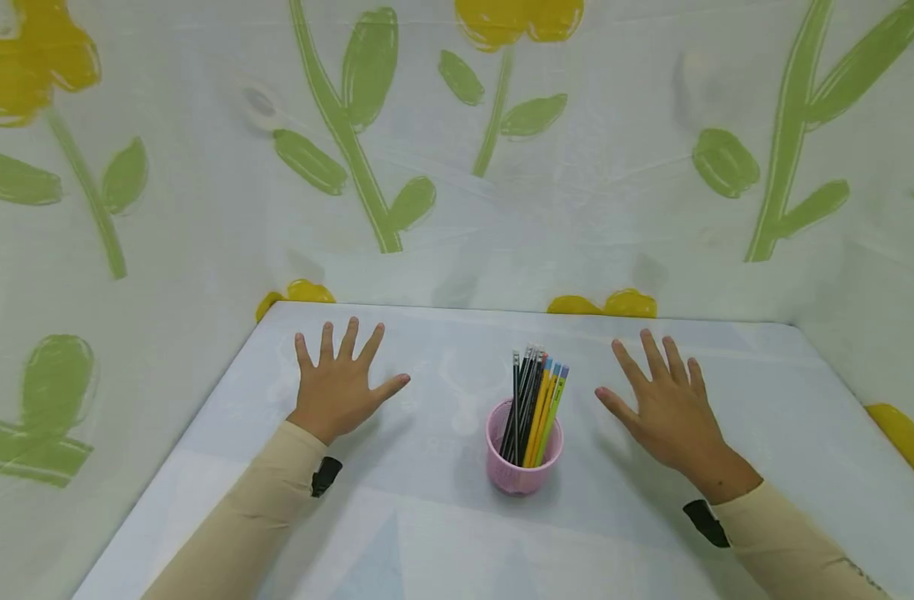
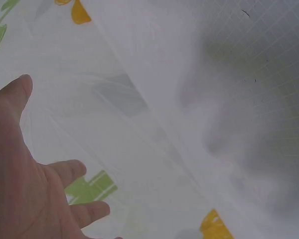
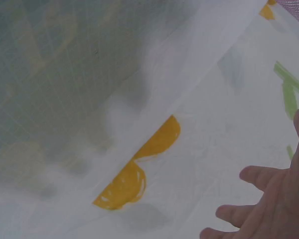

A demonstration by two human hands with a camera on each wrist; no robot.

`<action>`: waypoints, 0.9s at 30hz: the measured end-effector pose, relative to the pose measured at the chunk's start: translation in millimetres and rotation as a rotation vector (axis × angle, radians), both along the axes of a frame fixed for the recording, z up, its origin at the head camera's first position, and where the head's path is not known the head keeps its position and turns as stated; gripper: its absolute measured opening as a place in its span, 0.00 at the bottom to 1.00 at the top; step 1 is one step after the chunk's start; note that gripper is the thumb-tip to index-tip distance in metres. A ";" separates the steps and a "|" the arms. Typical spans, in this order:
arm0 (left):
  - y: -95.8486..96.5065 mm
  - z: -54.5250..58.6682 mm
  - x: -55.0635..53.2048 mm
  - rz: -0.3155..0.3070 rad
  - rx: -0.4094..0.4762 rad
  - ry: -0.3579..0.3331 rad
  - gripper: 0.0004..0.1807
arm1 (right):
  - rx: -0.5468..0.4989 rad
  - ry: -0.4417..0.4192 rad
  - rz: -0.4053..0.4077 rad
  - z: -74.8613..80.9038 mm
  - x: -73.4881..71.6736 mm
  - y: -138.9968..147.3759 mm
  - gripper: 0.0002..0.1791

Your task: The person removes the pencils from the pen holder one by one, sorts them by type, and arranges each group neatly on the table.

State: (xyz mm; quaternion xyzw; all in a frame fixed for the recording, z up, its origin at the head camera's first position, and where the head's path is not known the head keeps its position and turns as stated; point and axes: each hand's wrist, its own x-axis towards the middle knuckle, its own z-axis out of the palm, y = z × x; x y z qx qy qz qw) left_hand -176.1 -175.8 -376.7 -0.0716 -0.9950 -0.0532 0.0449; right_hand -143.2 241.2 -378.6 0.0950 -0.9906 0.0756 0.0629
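Note:
A pink mesh pencil cup [image 1: 522,477] stands upright near the middle of the white table, between the two hands. Several pencils [image 1: 535,408] lean in it: black ones, yellow ones and a lime green one. Left of the cup, my left hand [image 1: 338,387] is held with its fingers straight and spread, holding nothing. On the other side my right hand [image 1: 670,408] is spread the same way, apart from the cup. Each wrist view shows its hand's palm side with nothing in it. A bit of the pink cup [image 3: 298,10] enters the right wrist view's top corner.
The white table [image 1: 442,533] has a straight back edge, with a pale curtain [image 1: 614,208] printed with green stems and yellow flowers behind it and at both sides. Dark bands [image 1: 326,477] sit at both wrists, over beige sleeves [image 1: 247,517].

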 end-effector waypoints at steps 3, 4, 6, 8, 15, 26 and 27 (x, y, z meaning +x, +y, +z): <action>0.5 2.6 -0.5 0.002 0.005 0.005 0.48 | -0.003 0.013 0.008 0.7 -2.0 -1.1 0.43; 1.0 3.5 -0.5 0.002 0.006 0.007 0.48 | -0.004 0.018 0.010 1.0 -2.3 -1.9 0.42; 2.4 5.2 -1.4 0.000 0.005 0.013 0.48 | -0.007 0.028 0.015 1.4 -3.0 -2.6 0.42; 4.5 5.9 -2.7 -0.003 0.002 0.020 0.48 | -0.008 0.028 0.018 2.6 -3.8 -3.1 0.42; 36.8 13.2 1.3 -0.152 0.222 0.155 0.28 | -0.243 0.002 0.018 14.2 2.2 -15.2 0.28; 113.3 11.1 36.2 -0.465 0.703 -0.295 0.36 | -0.952 -0.022 0.023 21.3 23.1 -52.5 0.13; 114.4 10.0 37.9 -0.467 0.702 -0.339 0.39 | -0.960 -0.039 0.026 19.9 24.2 -54.1 0.13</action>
